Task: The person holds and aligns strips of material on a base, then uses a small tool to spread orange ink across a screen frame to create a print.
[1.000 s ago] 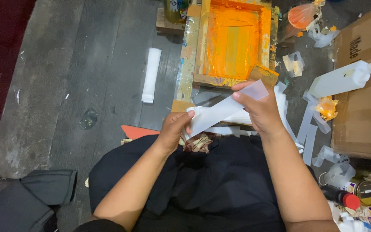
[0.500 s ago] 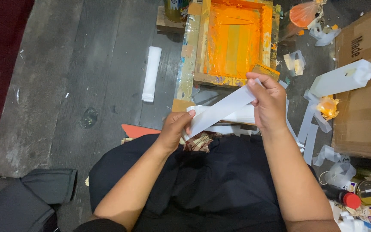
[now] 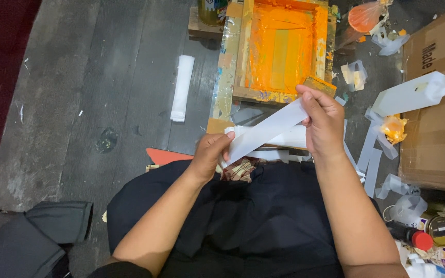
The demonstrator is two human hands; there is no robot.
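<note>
Strip of thin white plastic [image 3: 269,129], pinched at near end by left hand [image 3: 211,153] and at far end by right hand [image 3: 324,123], fingers closed, just near orange screen frame [image 3: 243,95]. Probably light, limp, slippery; best held by both ends.

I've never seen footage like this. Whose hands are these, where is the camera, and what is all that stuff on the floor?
The camera sits on a person's head and looks down, so both arms are that person's own. The left hand and the right hand each pinch one end of a long white strip, held slanted above the lap. On the grey floor ahead lies a wooden frame smeared with orange paint. A folded white piece lies to its left. On the right are a cardboard box, loose white strips and small tins.
</note>
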